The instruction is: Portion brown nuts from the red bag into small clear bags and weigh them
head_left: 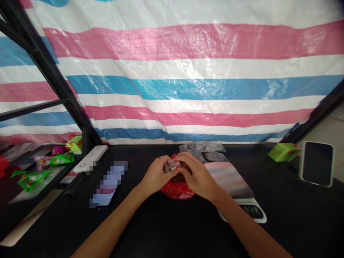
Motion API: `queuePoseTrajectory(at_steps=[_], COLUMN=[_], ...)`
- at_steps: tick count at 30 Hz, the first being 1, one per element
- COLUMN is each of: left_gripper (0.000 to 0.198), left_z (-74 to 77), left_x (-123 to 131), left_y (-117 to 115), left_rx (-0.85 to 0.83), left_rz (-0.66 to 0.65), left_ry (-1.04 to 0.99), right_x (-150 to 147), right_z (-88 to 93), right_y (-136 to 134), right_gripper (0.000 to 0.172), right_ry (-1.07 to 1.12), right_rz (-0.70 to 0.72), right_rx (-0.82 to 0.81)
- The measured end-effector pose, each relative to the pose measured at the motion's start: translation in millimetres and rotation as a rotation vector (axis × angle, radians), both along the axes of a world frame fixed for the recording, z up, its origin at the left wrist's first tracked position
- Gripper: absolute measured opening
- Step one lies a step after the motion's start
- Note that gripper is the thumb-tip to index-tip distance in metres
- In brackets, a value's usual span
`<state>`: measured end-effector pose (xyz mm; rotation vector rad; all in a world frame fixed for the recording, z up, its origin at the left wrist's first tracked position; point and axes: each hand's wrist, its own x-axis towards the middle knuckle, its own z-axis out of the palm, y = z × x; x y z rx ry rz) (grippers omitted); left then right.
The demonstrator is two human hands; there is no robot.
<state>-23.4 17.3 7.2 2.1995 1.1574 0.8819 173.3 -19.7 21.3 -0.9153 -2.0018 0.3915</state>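
Both hands meet near the middle of the black table. My left hand (156, 174) is closed, with its thumb and fingers pinching one side of a small clear, shiny wrapper (172, 165). From the other side my right hand (201, 175) has its fingers curled in, thumb and fingertips closed at the wrapper's right end. Right below them lies a crumpled red plastic bag (178, 190), its mouth open around dark brown pieces (177, 178) too small to name. The fingers partly cover both the wrapper and the bag.
A phone (110, 182) with a blurred screen lies left, near a white power strip (91, 157). To the right are a pinkish-grey flat slab (229, 177), a white phone case (262, 211), a green box (284, 152) and a propped phone (317, 163). Clear bags (204, 148) lie behind.
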Motion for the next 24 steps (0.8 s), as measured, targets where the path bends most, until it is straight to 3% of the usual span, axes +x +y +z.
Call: queuePoseTrajectory(at_steps=[6,9,15,19,21,24], left_gripper=[0.03,0.028,0.024,0.026,0.025,0.033], left_z=[1.0,4.5,16.0,22.1,20.0,11.8], left_x=[-1,-3,-7,0,6,13], left_y=[3,3,-2,-12,-18,-25], left_rx=[-0.201,-0.163,-0.081,-0.115,-0.102,-0.141], left_rz=[-0.01,-0.008,-0.013,-0.049,-0.101,-0.22], left_ry=[-0.269,-0.292,-0.409,-0.576,-0.648,-0.692], right_x=[7,16,27,19,11,-2], right_z=[-0.6,0.4,2.1,9.7,13.1,12.8], right_y=[7,11,11,4,-1,-10], right_gripper=[0.028,0.031,0.025,0.027,0.033,0.06], right_ry=[0.102,0.051,-0.26,-0.2,-0.092,0.009], right_rz=[-0.098,-0.104,-0.034,0.0,0.017,0.047], right_rx=[-0.01,-0.056,-0.177,-0.116,-0.119,-0.175])
